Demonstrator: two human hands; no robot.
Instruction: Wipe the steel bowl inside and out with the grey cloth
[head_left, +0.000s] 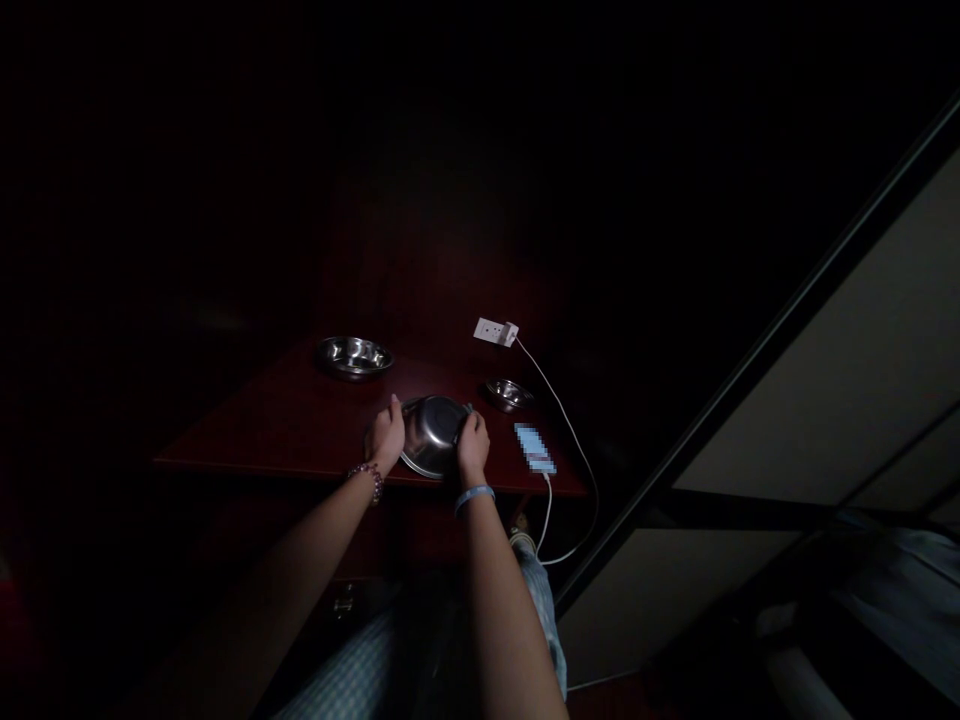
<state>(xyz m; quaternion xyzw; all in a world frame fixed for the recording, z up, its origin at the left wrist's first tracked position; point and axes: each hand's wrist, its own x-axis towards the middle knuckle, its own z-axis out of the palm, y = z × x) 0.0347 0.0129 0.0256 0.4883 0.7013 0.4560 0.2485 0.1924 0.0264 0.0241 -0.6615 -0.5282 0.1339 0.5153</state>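
Between my two hands is a shiny metal bowl (435,425), turned upside down with its base facing up, near the front edge of the dark red table (262,430). My left hand (386,436), with a beaded bracelet at the wrist, grips its left rim. On the opposite side my right hand (472,442), wearing a light blue band, is closed on the bowl's right rim. The fingertips under the bowl are hidden. Whether the rim rests on the table I cannot tell.
A wide metal bowl (355,357) stands upright at the back left. Behind my right hand sits a smaller metal bowl (508,394). A phone (535,449) lies at the right, its white cable (564,415) looping off the edge and up to a wall socket (491,331).
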